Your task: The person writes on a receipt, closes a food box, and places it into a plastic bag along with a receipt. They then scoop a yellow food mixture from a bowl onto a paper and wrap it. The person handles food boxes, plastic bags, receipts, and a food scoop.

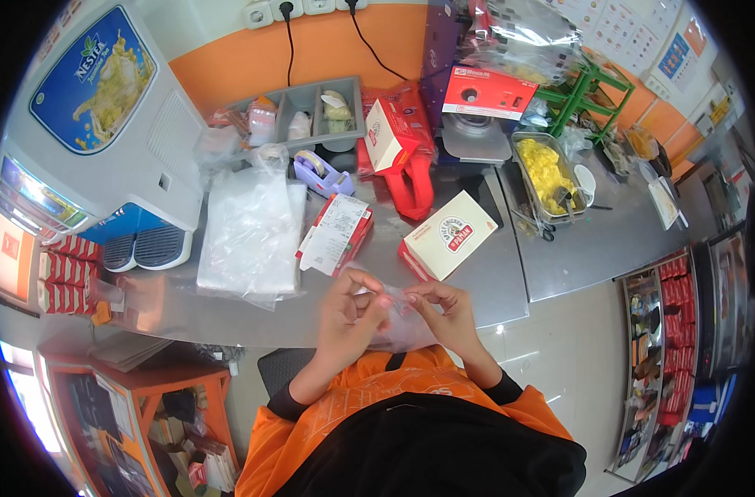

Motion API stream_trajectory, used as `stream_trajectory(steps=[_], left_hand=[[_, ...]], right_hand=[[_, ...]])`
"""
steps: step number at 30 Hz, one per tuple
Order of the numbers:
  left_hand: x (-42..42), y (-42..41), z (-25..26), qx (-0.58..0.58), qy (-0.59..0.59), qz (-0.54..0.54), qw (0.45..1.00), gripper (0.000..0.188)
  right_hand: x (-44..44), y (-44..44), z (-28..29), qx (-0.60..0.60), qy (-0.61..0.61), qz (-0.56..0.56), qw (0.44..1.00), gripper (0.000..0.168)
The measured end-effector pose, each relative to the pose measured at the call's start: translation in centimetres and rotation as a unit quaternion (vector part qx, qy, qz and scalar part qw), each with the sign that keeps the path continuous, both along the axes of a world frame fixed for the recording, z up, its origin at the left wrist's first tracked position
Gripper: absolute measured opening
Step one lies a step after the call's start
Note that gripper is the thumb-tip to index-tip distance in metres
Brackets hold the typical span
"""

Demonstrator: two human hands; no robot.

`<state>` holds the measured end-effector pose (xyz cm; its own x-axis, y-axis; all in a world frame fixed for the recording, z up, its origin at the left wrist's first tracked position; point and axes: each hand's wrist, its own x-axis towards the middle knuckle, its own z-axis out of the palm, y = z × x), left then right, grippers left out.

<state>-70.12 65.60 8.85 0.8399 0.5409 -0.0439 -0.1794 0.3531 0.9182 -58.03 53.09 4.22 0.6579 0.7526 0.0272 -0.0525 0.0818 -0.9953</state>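
Just off the front edge of the steel counter, my left hand [355,317] and my right hand [444,310] pinch the top of a clear plastic bag [405,329] between thumbs and fingers. The bag hangs below them; what it holds, if anything, I cannot tell. Beyond my left hand sits a red and white carton [337,233] with a printed paper slip [339,230] on top. A cream and red food box [450,236] stands beyond my right hand. To the left lies a stack of clear plastic bags [250,236], behind which is a purple tape dispenser [323,175].
A drink dispenser [129,180] fills the left end of the counter [483,292]. Further back are a grey divided tray [278,118], a red bag [414,192] with another box, and a red-fronted sealing machine [489,93]. Yellow food fills a metal pan [545,177] on the right.
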Motion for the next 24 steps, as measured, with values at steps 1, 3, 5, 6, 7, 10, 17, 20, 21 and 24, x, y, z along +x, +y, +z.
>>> stream_trajectory(steps=[1,3,5,6,7,10,17,20,21,24], left_hand=[[0.3,0.0,-0.6,0.118,0.016,-0.021,0.993,0.022],[0.9,-0.2,-2.2,0.347,0.044,-0.06,0.935,0.029],[1.1,-1.0,-2.5,0.296,0.066,-0.002,0.953,0.031],[1.0,-0.9,-3.1,0.279,0.074,-0.01,0.957,0.028],[0.9,-0.8,-3.6,0.262,0.082,-0.018,0.961,0.027],[0.4,-0.3,-5.7,0.224,0.093,-0.063,0.968,0.02],[-0.8,-0.5,-9.0,-0.031,-0.002,0.061,0.998,0.018],[-2.0,-1.1,-10.2,-0.219,0.002,0.059,0.974,0.023],[-2.1,-1.8,-9.7,-0.262,0.024,0.07,0.962,0.025],[-2.9,-2.4,-10.7,-0.355,0.042,0.042,0.933,0.029]], right_hand=[[-0.1,-0.1,-0.2,0.006,-0.012,0.006,1.0,0.01],[-0.1,-0.2,-0.7,0.026,0.007,0.012,1.0,0.008],[-0.1,-0.3,-1.0,0.04,0.031,0.021,0.999,0.006],[-0.2,-0.3,-1.1,0.044,0.046,0.027,0.998,0.005],[-0.3,-0.4,-1.2,0.049,0.061,0.033,0.996,0.004],[-0.2,-0.6,-2.0,0.056,0.148,0.063,0.985,0.006],[0.0,-0.9,-3.7,0.099,0.283,0.037,0.953,0.009],[0.5,-1.7,-3.9,0.101,0.423,0.056,0.899,0.011],[0.3,-1.9,-4.2,0.096,0.447,0.07,0.886,0.012],[0.0,-2.0,-4.6,0.083,0.472,0.086,0.873,0.012]])
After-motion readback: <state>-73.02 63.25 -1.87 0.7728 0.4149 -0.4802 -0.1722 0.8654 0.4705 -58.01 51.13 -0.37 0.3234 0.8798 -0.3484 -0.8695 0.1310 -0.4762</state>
